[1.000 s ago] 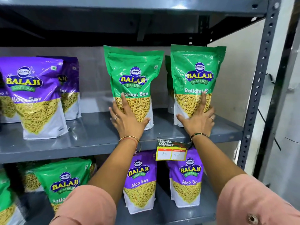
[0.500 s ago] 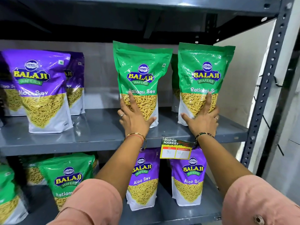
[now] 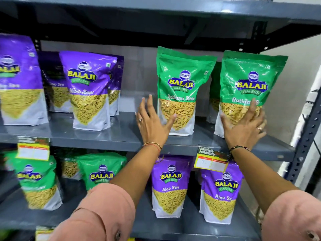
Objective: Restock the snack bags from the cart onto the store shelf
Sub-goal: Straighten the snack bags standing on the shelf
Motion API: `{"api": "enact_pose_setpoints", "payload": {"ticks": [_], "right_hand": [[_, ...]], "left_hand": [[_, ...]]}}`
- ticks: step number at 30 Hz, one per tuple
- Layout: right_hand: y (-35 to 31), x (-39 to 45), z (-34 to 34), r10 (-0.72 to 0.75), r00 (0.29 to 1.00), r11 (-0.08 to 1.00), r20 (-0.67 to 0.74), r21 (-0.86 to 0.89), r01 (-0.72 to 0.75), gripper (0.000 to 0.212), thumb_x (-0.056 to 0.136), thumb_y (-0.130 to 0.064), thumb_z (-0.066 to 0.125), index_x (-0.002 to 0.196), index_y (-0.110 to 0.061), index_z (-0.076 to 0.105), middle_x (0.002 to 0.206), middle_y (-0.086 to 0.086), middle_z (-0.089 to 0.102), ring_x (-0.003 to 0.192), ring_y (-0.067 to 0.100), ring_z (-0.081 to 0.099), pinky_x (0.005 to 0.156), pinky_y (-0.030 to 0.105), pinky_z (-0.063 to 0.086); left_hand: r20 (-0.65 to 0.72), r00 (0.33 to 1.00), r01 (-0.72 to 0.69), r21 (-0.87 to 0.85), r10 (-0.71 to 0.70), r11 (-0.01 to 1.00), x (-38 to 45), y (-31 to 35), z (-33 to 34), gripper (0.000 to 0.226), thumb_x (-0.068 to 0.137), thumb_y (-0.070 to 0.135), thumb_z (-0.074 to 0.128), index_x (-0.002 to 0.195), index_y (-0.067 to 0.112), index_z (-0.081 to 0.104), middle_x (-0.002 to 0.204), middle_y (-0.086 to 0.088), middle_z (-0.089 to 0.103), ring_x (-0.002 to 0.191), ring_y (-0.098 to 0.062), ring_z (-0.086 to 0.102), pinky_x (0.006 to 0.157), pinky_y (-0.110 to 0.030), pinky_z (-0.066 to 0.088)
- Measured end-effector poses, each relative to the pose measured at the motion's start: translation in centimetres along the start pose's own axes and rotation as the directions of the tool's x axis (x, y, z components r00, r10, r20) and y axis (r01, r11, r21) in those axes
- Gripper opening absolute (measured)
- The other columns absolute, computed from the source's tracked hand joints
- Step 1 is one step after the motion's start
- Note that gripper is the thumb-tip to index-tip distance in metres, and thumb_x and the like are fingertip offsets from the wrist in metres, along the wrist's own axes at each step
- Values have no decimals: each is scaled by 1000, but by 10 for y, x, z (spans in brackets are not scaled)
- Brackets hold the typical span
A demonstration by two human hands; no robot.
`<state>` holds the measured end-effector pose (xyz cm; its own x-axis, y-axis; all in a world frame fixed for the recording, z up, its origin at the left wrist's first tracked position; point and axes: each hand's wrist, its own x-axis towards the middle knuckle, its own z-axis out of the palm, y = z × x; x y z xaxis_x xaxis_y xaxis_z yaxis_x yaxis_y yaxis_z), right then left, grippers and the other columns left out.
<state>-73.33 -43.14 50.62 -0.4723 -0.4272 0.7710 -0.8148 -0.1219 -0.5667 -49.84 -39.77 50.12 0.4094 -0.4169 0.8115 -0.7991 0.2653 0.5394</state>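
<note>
Two green foil stand-up pouches of Ratlami Sev stand upright on the grey metal middle shelf (image 3: 107,136), near its right end. The left green pouch (image 3: 180,87) sits a little apart from the right green pouch (image 3: 250,87), and a further green pouch (image 3: 214,94) shows in the gap behind them.

The left hand (image 3: 152,124) is raised at the lower left edge of the left green pouch with the fingers spread apart and extended; the thumb lies across the clear lower part of the pouch, while the other fingers stand free beside it — nothing is clasped. The right hand (image 3: 245,126) lies flat against the lower front of the right green pouch, fingers splayed wide and pressed on the window of yellow noodles, not curled round it. Both wrists carry thin bracelets, each hand wears a ring, and both arms come out of pinkish-salmon sleeves (image 3: 97,214).

Further left on the same shelf stand purple foil pouches of Aloo Sev (image 3: 88,91), some in front and others behind. On the lower shelf (image 3: 191,226), two more purple Aloo Sev pouches (image 3: 171,186) stand below the hands, and blurred green pouches (image 3: 102,169) stand to the left. A yellow price tag (image 3: 211,160) hangs from the middle shelf's front edge near the right wrist — its writing is too blurred to read. A perforated dark upright post (image 3: 307,136) closes the rack on the right.
</note>
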Motion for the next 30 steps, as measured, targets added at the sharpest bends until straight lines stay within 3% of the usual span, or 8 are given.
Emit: {"api": "enact_pose_setpoints", "payload": {"ticks": [3, 6, 9, 12, 15, 17, 21, 30], "right_hand": [[-57, -19, -4, -121, 983, 986, -135, 102, 135, 76, 84, -65, 42, 147, -32, 15, 149, 9, 35, 133, 34, 37, 106, 54, 29], [-137, -62, 2, -258, 950, 926, -174, 238, 295, 69, 86, -51, 51, 145, -21, 31, 136, 13, 49, 122, 33, 47, 102, 42, 33], [-212, -115, 19, -364, 931, 772, 35, 571, 280, 69, 84, -33, 63, 144, -16, 34, 128, 17, 51, 116, 27, 46, 101, 32, 33], [-269, -160, 41, -431, 834, 684, 344, 728, 53, 76, 82, -20, 68, 147, -15, 28, 134, 19, 47, 122, 29, 44, 109, 29, 31], [-306, -190, 64, -430, 748, 713, 504, 699, -61, 83, 80, -18, 71, 148, -12, 24, 144, 18, 42, 129, 34, 42, 112, 41, 33], [-316, -200, 77, -396, 720, 756, 570, 647, -96, 83, 81, -21, 71, 148, -11, 24, 149, 14, 39, 134, 32, 38, 113, 38, 30], [-323, -202, 91, -316, 695, 784, 646, 590, -192, 77, 82, -23, 70, 146, -15, 28, 143, 12, 49, 131, 31, 44, 109, 40, 37], [-329, -202, 94, -280, 729, 763, 625, 606, -226, 71, 78, -25, 75, 140, -19, 39, 129, 15, 61, 121, 32, 54, 101, 39, 45]], "left_hand": [[-73, 997, -5, 57, 9, 998, 18, -40, -38, 96, 73, 64, 56, 146, 14, 20, 151, -17, 29, 138, -33, 30, 112, -50, 32], [-143, 989, 51, 89, -38, 995, 45, -82, -80, 94, 73, 58, 60, 146, 13, 20, 150, -17, 28, 137, -36, 31, 110, -46, 33], [-201, 975, 106, 63, -91, 992, 70, -126, -116, 97, 71, 55, 65, 145, 10, 21, 147, -19, 31, 135, -37, 32, 110, -42, 29], [-164, 969, 182, -35, -185, 983, 86, -168, -146, 108, 66, 52, 73, 145, 6, 17, 143, -24, 30, 132, -38, 34, 109, -44, 29], [-14, 981, 191, -108, -193, 976, 96, -208, -163, 117, 61, 47, 80, 146, 7, 10, 148, -23, 25, 137, -34, 28, 111, -39, 24], [144, 970, 214, -140, -194, 967, 103, -230, -166, 117, 62, 42, 81, 147, 8, 7, 154, -20, 21, 142, -31, 21, 115, -38, 18], [430, 890, 284, -258, -154, 923, 113, -247, -162, 103, 72, 28, 78, 148, 14, 10, 151, -15, 35, 138, -28, 35, 116, -48, 30], [427, 894, 287, -320, -133, 903, 113, -251, -158, 93, 72, 26, 75, 146, 24, 19, 144, -11, 46, 132, -27, 44, 107, -52, 42]]}}
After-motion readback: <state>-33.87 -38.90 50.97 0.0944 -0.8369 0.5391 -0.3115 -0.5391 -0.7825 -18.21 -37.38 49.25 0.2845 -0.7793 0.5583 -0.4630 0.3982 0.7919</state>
